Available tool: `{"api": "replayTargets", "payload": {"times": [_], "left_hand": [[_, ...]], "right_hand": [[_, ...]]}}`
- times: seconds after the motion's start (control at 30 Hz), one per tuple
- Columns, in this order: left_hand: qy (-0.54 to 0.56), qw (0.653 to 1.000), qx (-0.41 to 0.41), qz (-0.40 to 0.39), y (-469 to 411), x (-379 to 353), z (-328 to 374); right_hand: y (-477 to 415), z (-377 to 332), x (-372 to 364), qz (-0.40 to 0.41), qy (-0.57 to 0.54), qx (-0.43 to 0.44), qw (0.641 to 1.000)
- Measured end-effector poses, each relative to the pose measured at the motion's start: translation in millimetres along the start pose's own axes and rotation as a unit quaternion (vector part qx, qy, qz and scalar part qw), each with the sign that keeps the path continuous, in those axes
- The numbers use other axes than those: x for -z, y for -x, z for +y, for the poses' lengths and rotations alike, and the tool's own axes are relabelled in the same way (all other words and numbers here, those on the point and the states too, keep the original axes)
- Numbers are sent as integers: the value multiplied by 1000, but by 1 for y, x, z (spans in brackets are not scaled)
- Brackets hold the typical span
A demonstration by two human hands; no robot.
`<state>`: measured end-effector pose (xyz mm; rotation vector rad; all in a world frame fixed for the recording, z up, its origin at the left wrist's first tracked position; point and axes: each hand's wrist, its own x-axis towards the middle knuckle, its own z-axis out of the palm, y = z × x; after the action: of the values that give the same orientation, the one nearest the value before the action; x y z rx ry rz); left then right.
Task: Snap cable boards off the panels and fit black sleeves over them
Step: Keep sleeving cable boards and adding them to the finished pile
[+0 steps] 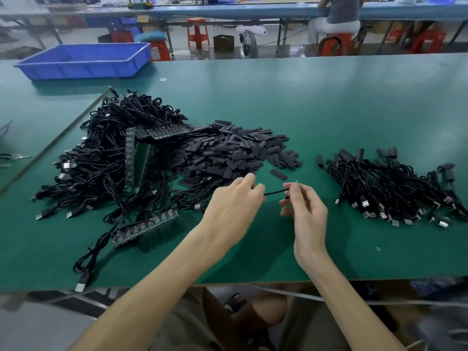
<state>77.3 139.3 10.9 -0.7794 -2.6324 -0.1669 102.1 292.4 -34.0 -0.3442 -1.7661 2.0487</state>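
Hold both ends tight and pull straight, without bending. Left hand point(235, 198) curled, pinching one end of a thin black piece point(276, 192). Right hand point(307, 211) pinching the other end with thumb and finger, other fingers loose. Black, skinny, stretched between the two grips (cable or sleeve, hard to tell). Just past the left grip, sleeves point(228, 150) in a heap. Left of that grip, a panel point(145, 229).
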Motion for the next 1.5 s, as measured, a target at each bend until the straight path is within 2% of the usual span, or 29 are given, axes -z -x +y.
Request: {"api": "replayTargets", "payload": {"times": [0.13, 0.27, 0.37, 0.43, 0.5, 0.63, 0.77, 0.83, 0.9, 0.97, 1.03, 1.17, 1.37, 1.5], "left_hand": [[40, 994, 60, -86, 8, -4, -3], [201, 963, 102, -147, 10, -5, -4], [370, 900, 173, -153, 0, -9, -8], [442, 867, 162, -161, -7, -13, -11], [477, 854, 143, -153, -8, -18, -11], [530, 821, 180, -114, -7, -29, -12], [552, 799, 199, -133, -10, -32, -24], [554, 794, 203, -146, -11, -34, -26], [549, 796, 200, -155, -11, -36, -25], [547, 799, 197, -155, -11, -37, -25], [548, 799, 198, -149, -10, -38, -25], [547, 801, 197, -139, -8, -40, -26], [542, 805, 198, -140, -8, -40, -25], [537, 808, 201, -137, -8, -39, -25]], "right_hand": [[-1, 6, 2, -26, 66, 21, 997], [-1, 6, 0, -51, 69, 22, 996], [1, 6, 0, -91, 81, 27, 992], [1, 5, 1, -117, 81, 25, 989], [1, 4, 1, -119, 70, 21, 990], [-1, 6, -1, -78, 61, 6, 995], [-15, 5, -5, -53, 154, 38, 986], [-34, 2, -5, -42, 253, 106, 961], [-55, -1, -5, -56, 383, 159, 908], [-71, 2, -4, -85, 498, 157, 849], [-79, 9, -4, -90, 555, 148, 813], [-78, 14, -7, -76, 548, 166, 816], [-72, 8, -4, -94, 509, 138, 844], [-73, 6, -10, -109, 513, 120, 843]]}}
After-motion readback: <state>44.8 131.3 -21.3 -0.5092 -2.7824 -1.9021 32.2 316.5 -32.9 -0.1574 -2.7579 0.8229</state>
